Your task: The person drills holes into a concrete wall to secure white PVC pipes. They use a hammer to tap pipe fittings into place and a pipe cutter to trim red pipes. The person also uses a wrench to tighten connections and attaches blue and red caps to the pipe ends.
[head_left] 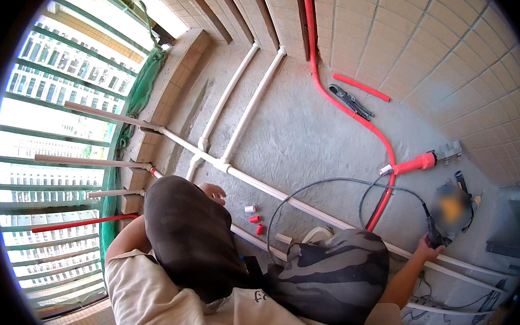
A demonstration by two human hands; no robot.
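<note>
My right hand (pixel 426 251) reaches out at the lower right, its fingers around the black handle (pixel 433 233) of a corded tool. A black cord (pixel 331 180) runs from that handle in a loop across the floor. The round orange-and-grey thing beside it is blurred, so its kind is unclear. Beyond my left knee my left hand (pixel 214 193) shows only in part, its fingers loosely apart with nothing seen in them. Closest to it are white pipes (pixel 196 161), a small white fitting (pixel 250 209) and two short red fittings (pixel 255 219).
A long red pipe (pixel 382 137) curves down the wall and over the floor. Beside it lie a black pipe cutter (pixel 351 102), a short red pipe (pixel 362 87) and a red-handled tool (pixel 416 162). White pipe (pixel 285 197) crosses the floor. Green netting (pixel 143 80) hangs along the window bars.
</note>
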